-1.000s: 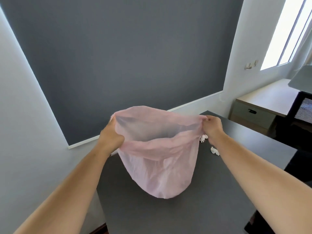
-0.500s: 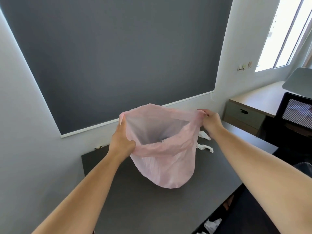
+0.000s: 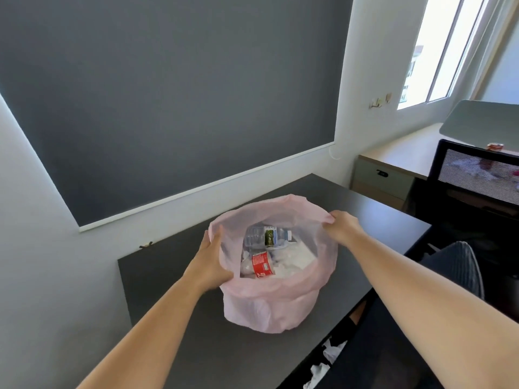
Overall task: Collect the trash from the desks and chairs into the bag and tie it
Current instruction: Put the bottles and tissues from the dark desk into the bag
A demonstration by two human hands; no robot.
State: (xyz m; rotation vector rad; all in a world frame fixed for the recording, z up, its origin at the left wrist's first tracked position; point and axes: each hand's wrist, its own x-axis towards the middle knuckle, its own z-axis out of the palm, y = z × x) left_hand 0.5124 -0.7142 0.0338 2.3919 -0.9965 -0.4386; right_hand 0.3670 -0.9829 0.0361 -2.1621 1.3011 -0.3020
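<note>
The left hand (image 3: pixel 209 262) is closed on the left rim of a thin pink bag (image 3: pixel 269 307), with the thumb raised along the plastic. The opposite rim is pinched by the right hand (image 3: pixel 341 228), whose fingers are curled over a bunched fold. Between the two hands the mouth of the bag is held wide open and roughly round. Inside, a clear bottle with a green label (image 3: pixel 266 236) is seen lying on its side toward the far wall, a second bottle with a red label (image 3: pixel 261 266) is seen nearer, and crumpled white paper (image 3: pixel 290 256) is packed beside them. The bag is stood on a dark desk (image 3: pixel 168 279), near its middle, with its base spread on the surface. More paper scraps (image 3: pixel 332 350) are visible below the desk's near right edge; what they lie on cannot be told. Behind the desk a dark grey blind (image 3: pixel 168 94) is hung against the wall. To the right, a black mesh-backed chair (image 3: pixel 477 178) is set at a pale wooden desk (image 3: pixel 407 153), and a small can (image 3: pixel 494 146) is seen just above the chair's top edge.
</note>
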